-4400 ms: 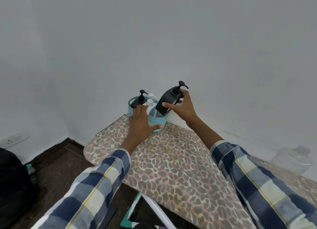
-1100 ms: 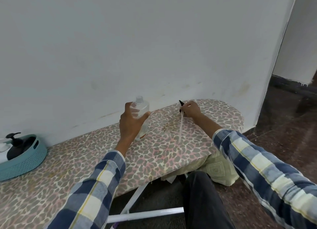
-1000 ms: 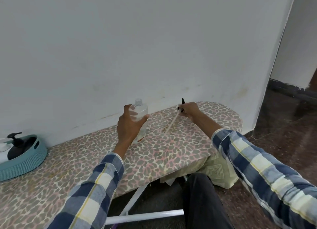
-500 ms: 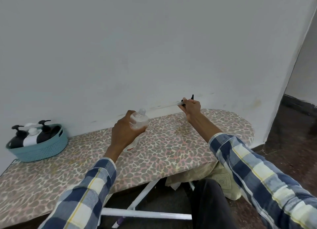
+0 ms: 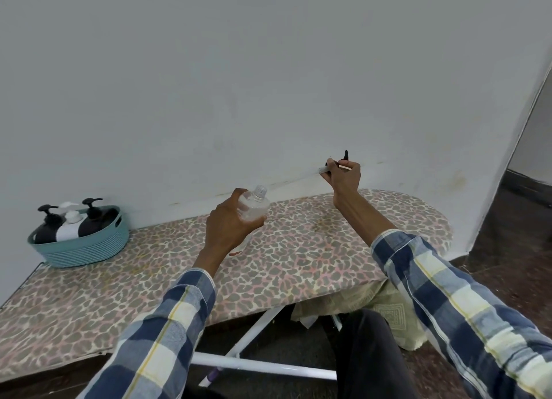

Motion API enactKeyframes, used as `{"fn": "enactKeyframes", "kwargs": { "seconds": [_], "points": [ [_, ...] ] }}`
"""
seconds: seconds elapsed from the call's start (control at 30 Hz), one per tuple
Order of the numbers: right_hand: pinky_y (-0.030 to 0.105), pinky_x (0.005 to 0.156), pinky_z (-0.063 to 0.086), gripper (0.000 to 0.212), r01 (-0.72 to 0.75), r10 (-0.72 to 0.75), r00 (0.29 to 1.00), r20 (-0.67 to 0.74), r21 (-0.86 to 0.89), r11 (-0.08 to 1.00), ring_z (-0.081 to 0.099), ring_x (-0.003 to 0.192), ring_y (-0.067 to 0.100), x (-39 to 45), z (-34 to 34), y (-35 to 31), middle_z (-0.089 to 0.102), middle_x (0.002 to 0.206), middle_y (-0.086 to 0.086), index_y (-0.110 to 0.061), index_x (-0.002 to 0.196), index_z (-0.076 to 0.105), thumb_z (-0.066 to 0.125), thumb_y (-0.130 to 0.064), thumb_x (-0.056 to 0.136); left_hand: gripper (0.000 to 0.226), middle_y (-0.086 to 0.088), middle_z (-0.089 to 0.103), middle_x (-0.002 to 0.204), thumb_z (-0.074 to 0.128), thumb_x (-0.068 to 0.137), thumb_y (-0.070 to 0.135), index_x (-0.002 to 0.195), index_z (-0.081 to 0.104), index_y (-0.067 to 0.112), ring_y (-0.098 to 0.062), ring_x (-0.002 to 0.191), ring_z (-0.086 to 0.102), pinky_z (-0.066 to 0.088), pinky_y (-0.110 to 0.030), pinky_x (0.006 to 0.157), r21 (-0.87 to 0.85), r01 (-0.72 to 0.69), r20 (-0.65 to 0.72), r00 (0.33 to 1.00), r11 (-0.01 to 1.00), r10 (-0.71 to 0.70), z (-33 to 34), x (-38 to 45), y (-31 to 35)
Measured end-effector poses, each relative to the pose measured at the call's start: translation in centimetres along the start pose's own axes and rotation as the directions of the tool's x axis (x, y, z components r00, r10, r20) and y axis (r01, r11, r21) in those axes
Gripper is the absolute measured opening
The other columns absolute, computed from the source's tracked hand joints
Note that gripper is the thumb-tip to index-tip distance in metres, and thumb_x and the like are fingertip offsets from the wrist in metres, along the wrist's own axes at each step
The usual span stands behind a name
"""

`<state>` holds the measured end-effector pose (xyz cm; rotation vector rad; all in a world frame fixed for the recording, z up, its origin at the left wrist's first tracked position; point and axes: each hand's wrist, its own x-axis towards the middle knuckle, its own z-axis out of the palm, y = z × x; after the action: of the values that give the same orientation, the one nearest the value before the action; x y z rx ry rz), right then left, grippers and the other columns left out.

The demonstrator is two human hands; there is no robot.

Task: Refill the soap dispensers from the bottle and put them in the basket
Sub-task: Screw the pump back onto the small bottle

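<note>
The ironing board point(image 5: 298, 258) carries a basket point(image 5: 86, 249) at its far left, three dispensers inside. The left hand point(image 5: 230, 228) holds its grip around a clear bottle point(image 5: 254, 207), neck tilted up and to the right. Up and right of that open neck, well apart, the right hand point(image 5: 343, 174) pinches the pump point(image 5: 337, 164), tube pointing left toward the neck.
</note>
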<state>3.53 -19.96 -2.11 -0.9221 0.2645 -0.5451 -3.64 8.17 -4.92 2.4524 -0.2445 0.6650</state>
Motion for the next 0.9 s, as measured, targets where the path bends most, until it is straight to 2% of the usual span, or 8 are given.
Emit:
{"fn": "enactKeyframes", "kwargs": {
  "seconds": [0.17,0.3,0.5,0.67,0.73,0.8,0.9],
  "points": [
    [0.036,0.079,0.067,0.035,-0.020,0.021,1.000,-0.017,0.044,0.999,0.072,0.114,0.035,0.0,-0.2,-0.5,0.066,0.117,0.027,-0.006,0.115,0.048,0.076,-0.003,0.095,0.073,0.012,0.077,0.110,0.086,0.071,0.067,0.133,0.054,0.043,-0.014,0.092,0.075,0.052,-0.027,0.069,-0.011,-0.003,0.009,1.000,1.000,0.003,0.0,0.0,0.0],
    [0.030,0.072,0.066,0.035,-0.021,0.022,1.000,-0.010,0.058,0.998,0.072,0.110,0.034,-0.2,-0.2,-0.8,0.065,0.119,0.028,-0.005,0.116,0.048,0.076,-0.002,0.096,0.074,0.008,0.078,0.116,0.087,0.074,0.065,0.135,0.055,0.040,-0.016,0.096,0.075,0.050,-0.027,0.070,0.002,-0.017,0.003,1.000,1.000,0.017,0.0,-0.1,0.2],
    [0.034,0.075,0.067,0.034,-0.033,0.035,0.999,-0.026,0.053,0.998,0.073,0.116,0.035,-0.1,-0.7,-0.8,0.063,0.128,0.031,-0.006,0.114,0.048,0.076,-0.003,0.095,0.075,0.006,0.078,0.120,0.087,0.074,0.064,0.137,0.056,0.038,-0.019,0.099,0.076,0.056,-0.031,0.075,0.015,-0.020,0.001,1.000,1.000,0.020,0.0,-0.2,0.4],
    [0.029,0.073,0.066,0.033,-0.012,0.012,1.000,0.007,0.040,0.999,0.072,0.115,0.037,-0.4,-1.2,-0.8,0.063,0.124,0.029,-0.007,0.112,0.049,0.076,-0.002,0.095,0.073,0.007,0.078,0.117,0.086,0.073,0.064,0.135,0.056,0.038,-0.019,0.097,0.075,0.057,-0.032,0.074,0.011,-0.026,0.008,1.000,1.000,0.026,0.0,-0.3,0.5],
    [0.031,0.074,0.066,0.034,0.013,-0.013,1.000,0.007,0.014,1.000,0.073,0.111,0.034,-0.4,-1.1,-0.7,0.063,0.123,0.029,-0.008,0.111,0.048,0.077,-0.002,0.095,0.072,0.007,0.078,0.117,0.087,0.075,0.063,0.135,0.056,0.038,-0.019,0.097,0.076,0.058,-0.033,0.074,0.018,-0.028,0.010,1.000,0.999,0.028,0.1,-0.3,0.6],
    [0.040,0.081,0.067,0.039,0.045,-0.045,0.999,0.025,-0.004,0.999,0.073,0.110,0.032,-0.5,-1.1,-0.6,0.060,0.127,0.032,-0.008,0.112,0.045,0.079,-0.003,0.093,0.072,0.006,0.078,0.117,0.087,0.075,0.062,0.136,0.056,0.037,-0.019,0.096,0.076,0.059,-0.033,0.074,0.018,-0.028,0.011,1.000,0.999,0.028,0.1,-0.4,0.7],
    [0.047,0.089,0.065,0.044,0.094,-0.092,0.993,0.075,-0.027,0.995,0.072,0.111,0.036,-0.7,-0.7,-0.7,0.054,0.133,0.035,-0.012,0.111,0.042,0.082,-0.006,0.091,0.073,0.006,0.078,0.116,0.087,0.074,0.063,0.135,0.056,0.038,-0.019,0.094,0.076,0.060,-0.034,0.073,0.016,-0.027,0.008,1.000,1.000,0.027,0.0,-0.4,0.7]
  ]
}}
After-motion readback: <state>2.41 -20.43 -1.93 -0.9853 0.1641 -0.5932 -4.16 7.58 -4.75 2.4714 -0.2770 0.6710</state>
